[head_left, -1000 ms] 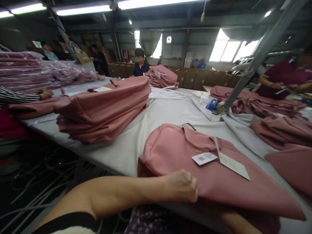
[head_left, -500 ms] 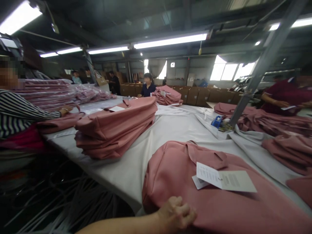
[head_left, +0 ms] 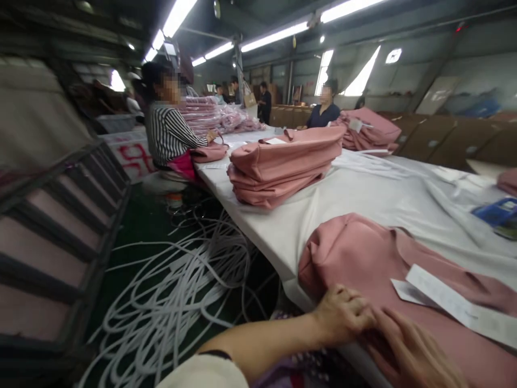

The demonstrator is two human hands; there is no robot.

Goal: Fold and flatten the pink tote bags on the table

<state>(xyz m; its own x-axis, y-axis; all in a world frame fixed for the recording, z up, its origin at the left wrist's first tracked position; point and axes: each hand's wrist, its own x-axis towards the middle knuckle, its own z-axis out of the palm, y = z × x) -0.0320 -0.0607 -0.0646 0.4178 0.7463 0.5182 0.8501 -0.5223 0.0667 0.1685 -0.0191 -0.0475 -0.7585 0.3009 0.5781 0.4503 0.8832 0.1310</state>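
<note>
1. On the far left stands a dark rack [head_left: 60,237], and a big tangle of white cords [head_left: 173,280] lies on the floor next to it.
2. A person in a striped top [head_left: 167,134] sits further back by the worktop [head_left: 363,199]. A stack of pink bags [head_left: 283,167] rests there, well apart from the hands.
3. The left hand [head_left: 343,315] is curled and grips the near edge of the pink bag [head_left: 363,258].
4. The right hand [head_left: 407,353] lies flat and loose on the same bag, touching the left hand.
5. The bag sits at the worktop's near edge, with paper tags [head_left: 448,304] on top. It looks like it is being pressed flat; a good next move would be smoothing toward the tags.
6. There is bare worktop behind the bag, with room to slide it.
</note>
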